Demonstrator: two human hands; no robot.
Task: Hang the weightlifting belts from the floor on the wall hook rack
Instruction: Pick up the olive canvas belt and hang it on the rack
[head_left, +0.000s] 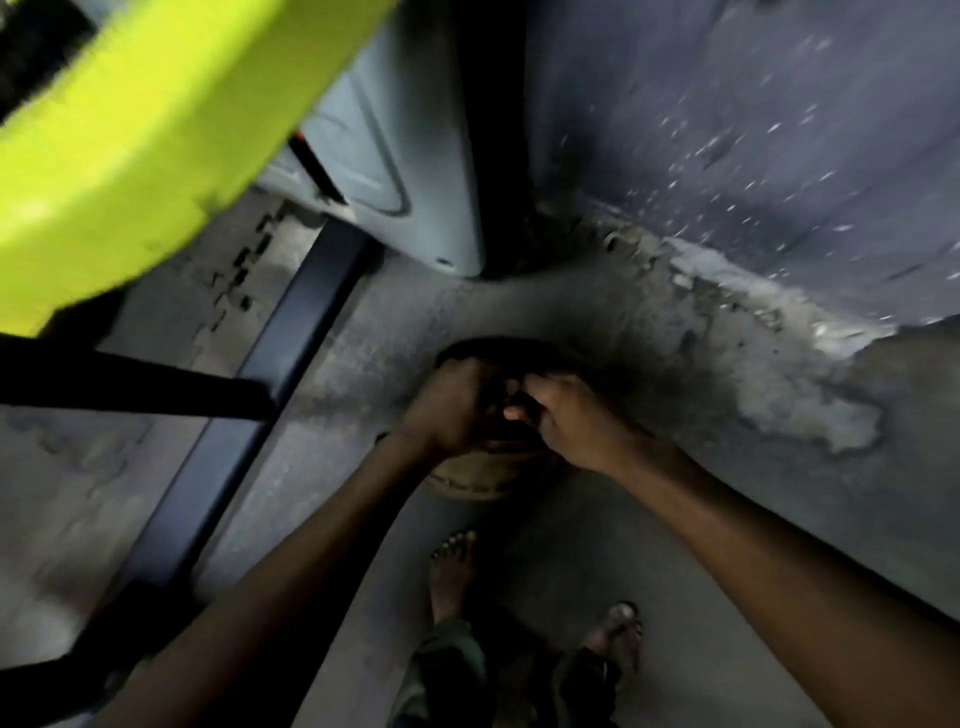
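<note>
Tan-lined dark weightlifting belt (470, 475), coiled, fingers of left hand (457, 402) and right hand (563, 418) curled tight around its top, belt low over grey concrete floor (363, 322) near the wall (753, 130), bare feet (452, 566) behind, yellow-green frame (130, 145) upper left

Weightlifting belt (478, 480) curled into a loop, dark above, tan along the lower edge. Down by the floor (571, 530), gripped by left hand (457, 405) and right hand (566, 421).
</note>
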